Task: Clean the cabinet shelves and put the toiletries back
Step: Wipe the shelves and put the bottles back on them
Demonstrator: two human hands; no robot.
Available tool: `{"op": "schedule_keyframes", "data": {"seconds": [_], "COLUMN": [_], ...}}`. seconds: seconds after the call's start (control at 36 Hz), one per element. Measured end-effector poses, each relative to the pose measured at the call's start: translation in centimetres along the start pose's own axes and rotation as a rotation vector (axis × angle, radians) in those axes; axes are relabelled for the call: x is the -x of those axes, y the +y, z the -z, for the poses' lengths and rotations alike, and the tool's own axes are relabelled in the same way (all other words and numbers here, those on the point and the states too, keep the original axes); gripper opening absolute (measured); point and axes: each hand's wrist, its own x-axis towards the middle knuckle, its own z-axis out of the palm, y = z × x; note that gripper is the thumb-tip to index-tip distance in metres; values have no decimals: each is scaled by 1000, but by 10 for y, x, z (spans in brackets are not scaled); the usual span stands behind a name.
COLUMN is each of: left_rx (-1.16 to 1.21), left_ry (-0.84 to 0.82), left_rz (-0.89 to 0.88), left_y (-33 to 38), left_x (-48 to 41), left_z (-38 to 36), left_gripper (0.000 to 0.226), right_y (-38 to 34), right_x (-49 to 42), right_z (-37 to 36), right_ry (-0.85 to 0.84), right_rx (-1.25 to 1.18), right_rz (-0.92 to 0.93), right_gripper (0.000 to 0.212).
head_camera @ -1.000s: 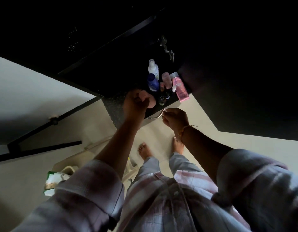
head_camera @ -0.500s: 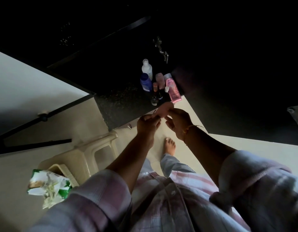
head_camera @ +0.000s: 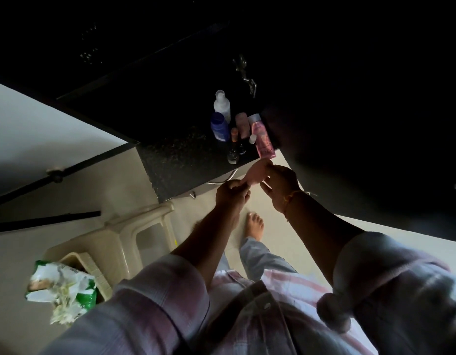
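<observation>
two hands meet just below the front edge of the dark shelf (head_camera: 175, 172), both gripping one small pink item (head_camera: 257, 172) between them. the left hand (head_camera: 230, 193) pinches its lower end with curled fingers; the right hand (head_camera: 280, 180), with a thread bracelet (head_camera: 289, 201) at the wrist, closes its fingertips on the upper end. what the pink item is cannot be told in this dim light. on the shelf, near its right end, stands a cluster of toiletries: a white bottle (head_camera: 221, 105) at the back, a blue bottle (head_camera: 219, 126) just in front of it, a pale pink tube (head_camera: 242, 124) beside them, a pink bottle (head_camera: 264, 139) leaning at the shelf's right edge, and two small dark vials (head_camera: 233, 156) closest to the front edge. a metal latch (head_camera: 247, 78) shows in the darkness beyond the shelf. below the shelf, to its left, sits a cream plastic stool (head_camera: 124, 239), and a crumpled green and white packet (head_camera: 63, 288) lies on a low part of it. one bare foot (head_camera: 254, 226) stands on the pale floor under the shelf's front edge. the sleeves are rolled above the elbows.
</observation>
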Motion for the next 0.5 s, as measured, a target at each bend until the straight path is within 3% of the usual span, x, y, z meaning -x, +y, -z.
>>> {"op": "schedule_keyframes", "data": {"seconds": [0.08,0.22,0.31,0.5], "left_rx": [27,76,84,122], "left_ry": [22,17,23,29], "left_rz": [14,15,27,33], "left_y": [-3,-6,-7,-6], "left_x": [-1,-1,1,1], "left_z": [4,8,8,4], "left_gripper": [25,19,19,23], "right_y": [-5,-11,-12,-10], "right_x": [-10,-25,-27,-24], "right_z": [-1,-5,-7,-11], "right_ry": [1,17,57,93], "right_rx": [-11,89,124,71], "right_rz": [22,65,58,109], "right_gripper": [19,16,33,35]}}
